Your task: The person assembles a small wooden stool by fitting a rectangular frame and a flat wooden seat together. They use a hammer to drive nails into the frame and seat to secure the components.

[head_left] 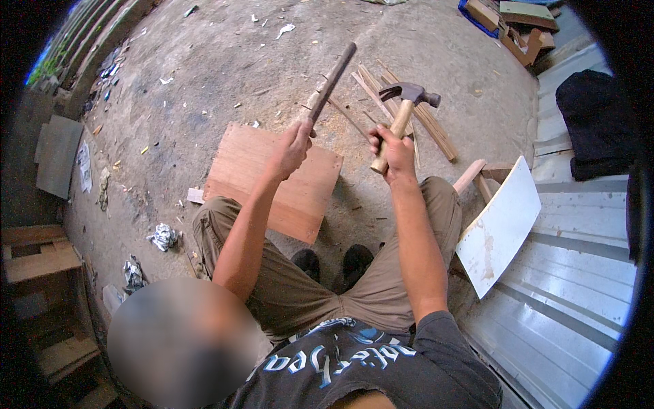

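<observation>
My left hand (291, 148) is closed round the lower end of a dark, narrow wooden strip (335, 78), which tilts up and away to the right. Several nails stick out of its left side. In my right hand (397, 155) is a claw hammer (403, 117), gripped by its wooden handle with the metal head up. Hammer and strip are apart. Below my left hand, a reddish plywood panel (235, 163) lies in front of my knees, partly covered by my left forearm; what supports it is hidden.
Several loose wood strips (436, 129) lie on the concrete floor beyond the hammer. To my right, a white board on a wooden frame (501, 228) stands beside corrugated metal sheets (579, 215). Scrap wood (528, 31) is piled at the far right. Crumpled foil (164, 236) lies at my left.
</observation>
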{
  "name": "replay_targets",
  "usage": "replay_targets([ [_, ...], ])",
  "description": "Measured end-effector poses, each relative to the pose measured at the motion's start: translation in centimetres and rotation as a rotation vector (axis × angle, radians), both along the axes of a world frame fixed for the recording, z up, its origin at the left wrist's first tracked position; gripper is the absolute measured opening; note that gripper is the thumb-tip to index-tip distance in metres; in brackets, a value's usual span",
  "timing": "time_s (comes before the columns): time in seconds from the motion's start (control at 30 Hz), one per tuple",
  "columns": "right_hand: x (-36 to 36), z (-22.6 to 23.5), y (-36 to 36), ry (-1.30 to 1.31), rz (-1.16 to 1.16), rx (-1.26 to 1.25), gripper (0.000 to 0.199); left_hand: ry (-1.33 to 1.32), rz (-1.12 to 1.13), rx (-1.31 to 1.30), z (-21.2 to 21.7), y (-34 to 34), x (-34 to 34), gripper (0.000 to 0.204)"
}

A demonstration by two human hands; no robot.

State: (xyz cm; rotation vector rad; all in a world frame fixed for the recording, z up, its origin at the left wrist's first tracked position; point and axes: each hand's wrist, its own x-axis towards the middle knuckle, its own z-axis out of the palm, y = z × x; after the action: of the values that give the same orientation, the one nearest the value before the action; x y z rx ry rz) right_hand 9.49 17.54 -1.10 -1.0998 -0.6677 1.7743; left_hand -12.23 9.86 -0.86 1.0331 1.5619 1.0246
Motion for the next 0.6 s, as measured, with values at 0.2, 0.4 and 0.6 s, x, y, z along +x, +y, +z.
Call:
replay_targets([
  [0.2, 1.8, 1.3, 0.7, -0.582, 0.022, 0.075, 0.050, -0.295, 0.053, -0.017, 1.1, -0.2, 0.1, 0.051],
  [0.4, 1.4, 2.1, -0.2, -0.521, 0.138, 0.245, 0.046, -0.202, 0.007, -0.007, 1.1, 0.1, -1.3, 0.050],
  [0.6, 0.7, 1.8, -1.3, -1.018, 0.088, 0.855, 0.047, -0.079, 0.057, 0.023, 1.7, -0.2, -2.7, 0.049],
])
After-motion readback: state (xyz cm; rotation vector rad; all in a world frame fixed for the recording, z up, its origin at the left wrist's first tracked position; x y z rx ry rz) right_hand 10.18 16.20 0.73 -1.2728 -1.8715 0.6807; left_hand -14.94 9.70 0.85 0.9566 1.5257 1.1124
